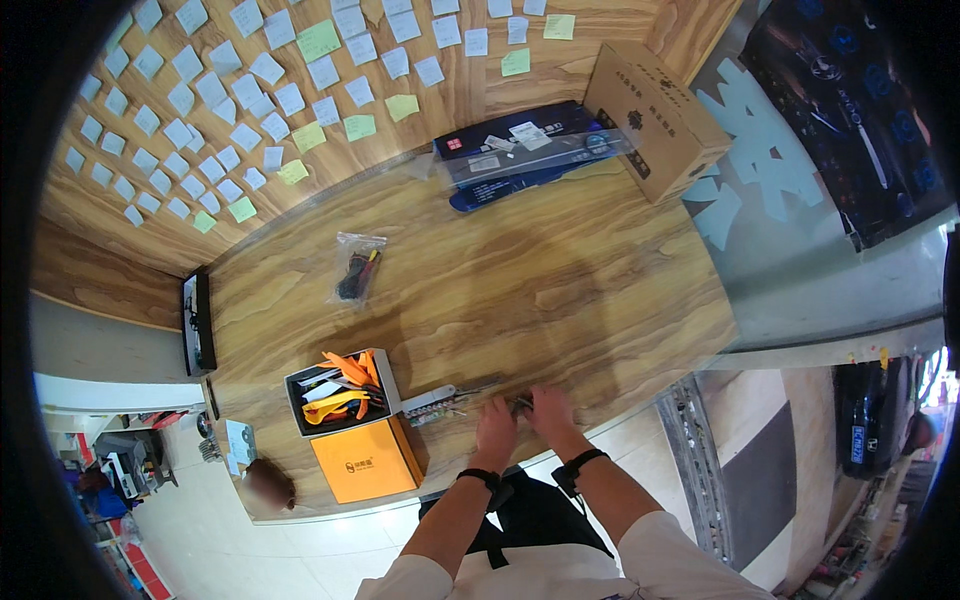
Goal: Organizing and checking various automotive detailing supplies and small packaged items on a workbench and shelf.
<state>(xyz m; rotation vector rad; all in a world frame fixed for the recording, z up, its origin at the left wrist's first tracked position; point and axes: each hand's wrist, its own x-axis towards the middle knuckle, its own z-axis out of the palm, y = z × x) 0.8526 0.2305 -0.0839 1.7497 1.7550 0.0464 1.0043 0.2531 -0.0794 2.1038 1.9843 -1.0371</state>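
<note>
At the near edge of a wooden table (555,292), my left hand (496,427) and my right hand (553,412) are close together. A small dark object (521,405) shows between them, touching the fingers of my right hand; its kind is too small to tell. Whether my left fingers also grip it is hidden. Just left of my hands lie a white-handled tool (429,397) with thin metal parts and a transparent pack of small pieces (435,412). Beside these stands an open box (391,382) full of orange and yellow plastic tools (349,401).
An orange box (367,461) adjoins the tool box. Farther back lie a zip bag of cables (360,270) and blue packaging (517,150), beside a cardboard box (652,120). Sticky notes (247,90) cover the wooden panel. A blurred round brown object (268,486) is at the left table corner.
</note>
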